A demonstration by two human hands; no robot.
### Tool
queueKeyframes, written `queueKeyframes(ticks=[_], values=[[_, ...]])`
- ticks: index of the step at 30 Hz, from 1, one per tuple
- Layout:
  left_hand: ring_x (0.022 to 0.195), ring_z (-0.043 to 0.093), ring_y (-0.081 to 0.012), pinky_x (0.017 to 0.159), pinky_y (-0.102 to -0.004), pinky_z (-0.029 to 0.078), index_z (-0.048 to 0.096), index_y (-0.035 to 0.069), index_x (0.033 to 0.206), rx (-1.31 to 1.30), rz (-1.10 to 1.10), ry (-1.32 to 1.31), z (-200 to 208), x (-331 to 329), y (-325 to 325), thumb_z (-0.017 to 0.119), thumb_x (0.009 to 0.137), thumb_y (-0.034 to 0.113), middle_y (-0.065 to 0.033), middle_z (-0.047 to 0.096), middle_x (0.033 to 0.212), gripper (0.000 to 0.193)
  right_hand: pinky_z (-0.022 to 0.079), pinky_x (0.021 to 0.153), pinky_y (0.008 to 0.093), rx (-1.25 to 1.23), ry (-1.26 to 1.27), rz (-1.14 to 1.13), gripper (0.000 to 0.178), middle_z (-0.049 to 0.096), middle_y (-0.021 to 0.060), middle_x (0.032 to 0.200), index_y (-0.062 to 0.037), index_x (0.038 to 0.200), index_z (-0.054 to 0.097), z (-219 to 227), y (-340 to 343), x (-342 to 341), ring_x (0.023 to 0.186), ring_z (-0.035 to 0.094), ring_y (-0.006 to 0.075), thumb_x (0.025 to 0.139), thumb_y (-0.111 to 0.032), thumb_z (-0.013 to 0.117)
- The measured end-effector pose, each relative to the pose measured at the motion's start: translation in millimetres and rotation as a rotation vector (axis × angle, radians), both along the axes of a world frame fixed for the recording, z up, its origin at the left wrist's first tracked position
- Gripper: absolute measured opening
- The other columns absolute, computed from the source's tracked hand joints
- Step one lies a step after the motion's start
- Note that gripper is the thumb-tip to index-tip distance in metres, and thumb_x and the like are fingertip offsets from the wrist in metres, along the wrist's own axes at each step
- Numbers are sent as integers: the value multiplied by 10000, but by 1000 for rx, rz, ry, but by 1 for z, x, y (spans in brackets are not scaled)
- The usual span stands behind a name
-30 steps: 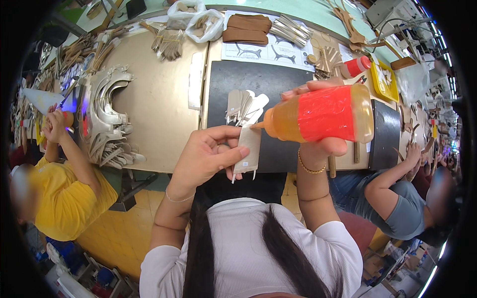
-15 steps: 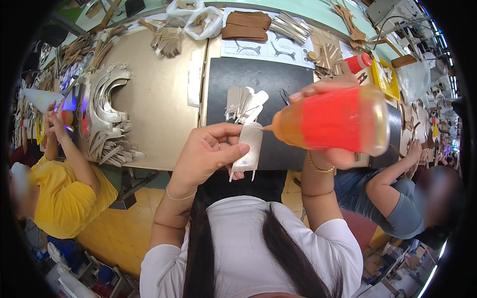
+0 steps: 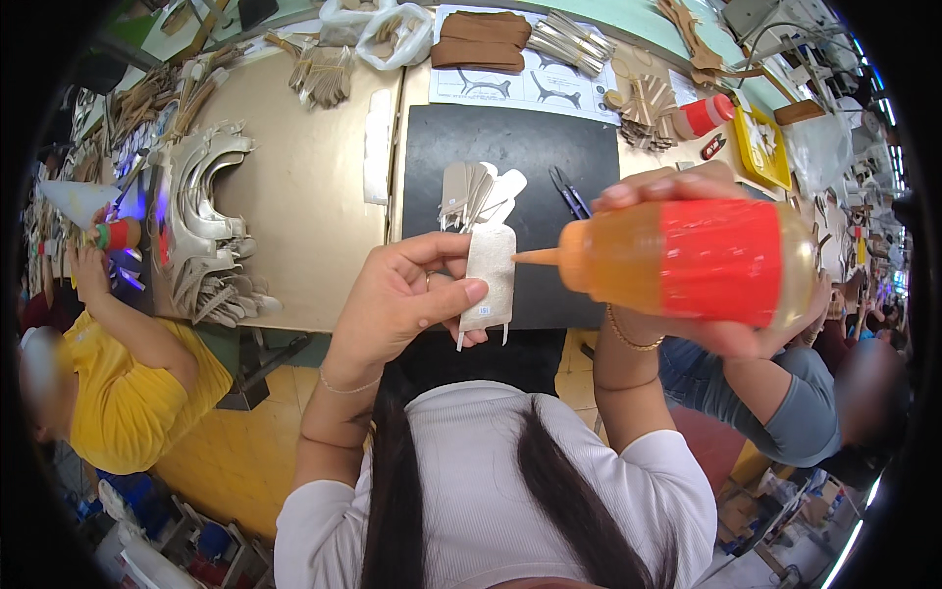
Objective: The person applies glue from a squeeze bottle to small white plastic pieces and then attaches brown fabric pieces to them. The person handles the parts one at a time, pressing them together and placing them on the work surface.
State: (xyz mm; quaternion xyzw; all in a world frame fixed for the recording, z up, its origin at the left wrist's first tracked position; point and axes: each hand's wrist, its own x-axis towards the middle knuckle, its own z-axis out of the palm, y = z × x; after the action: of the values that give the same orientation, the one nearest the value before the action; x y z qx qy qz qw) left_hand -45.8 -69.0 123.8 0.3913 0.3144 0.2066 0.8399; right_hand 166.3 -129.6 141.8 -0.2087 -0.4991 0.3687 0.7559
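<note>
My left hand (image 3: 417, 294) pinches a small pale leather piece (image 3: 492, 257) between thumb and fingers. Two narrow strips hang from the piece's lower end, and a small label sits near its bottom. My right hand (image 3: 677, 187) is wrapped round a squeeze bottle (image 3: 721, 263) with a red band and an orange nozzle. Tipped on its side, the bottle has its nozzle tip at the right edge of the leather piece; whether they touch I cannot tell. Just beyond my left hand, a fanned stack of similar pale pieces (image 3: 469, 188) lies on a black mat (image 3: 549, 137).
Dark-handled snips (image 3: 569, 192) lie on the mat. Farther back are brown strips (image 3: 481, 41), printed sheets (image 3: 535, 93), another red-banded bottle (image 3: 703, 117) and a yellow tray (image 3: 762, 147). Curved pale pieces (image 3: 201, 187) crowd the left. Co-workers sit on both sides.
The bottle has shifted right and turned more level, its nozzle now lower along the piece's right edge. My left hand still holds the piece, slightly farther left.
</note>
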Motion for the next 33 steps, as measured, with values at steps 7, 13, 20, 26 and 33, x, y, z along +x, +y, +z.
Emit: queueKeyframes(ticks=[7,13,20,26,33], values=[[569,625,-152,515,-242,534,543,-113,1082,-6,7,34,2,1,-1,612,806,-18,-118,628,810,300,534,746,382,67,-403,-185,1023,568,179,987,58,1115,460,-10,9,-2,900,615,322,505,-741,652],[567,621,-141,514,-239,529,563,-103,1040,-20,-2,45,3,2,-1,625,803,-9,-122,642,790,263,519,729,305,-107,-329,-289,849,630,132,880,-6,992,578,-2,2,-17,836,643,234,493,-674,736],[609,639,-127,522,-204,500,580,-82,1027,-46,-56,54,0,3,1,653,831,62,-97,646,786,254,513,691,293,-187,-419,-345,881,617,126,849,10,1012,558,1,3,-21,797,635,233,488,-676,737],[611,642,-131,525,-210,519,583,-86,1019,-70,-65,80,-4,6,-2,641,835,52,-105,652,786,237,515,724,355,-257,-473,-361,916,555,153,929,40,1090,493,-5,-4,-20,852,607,279,560,-678,703],[610,642,-135,535,-218,531,592,-91,1010,-50,-26,83,-9,0,0,642,824,34,-128,659,792,229,499,820,424,68,-49,49,933,487,165,1110,36,1200,431,14,-20,23,972,557,315,620,-641,704]])
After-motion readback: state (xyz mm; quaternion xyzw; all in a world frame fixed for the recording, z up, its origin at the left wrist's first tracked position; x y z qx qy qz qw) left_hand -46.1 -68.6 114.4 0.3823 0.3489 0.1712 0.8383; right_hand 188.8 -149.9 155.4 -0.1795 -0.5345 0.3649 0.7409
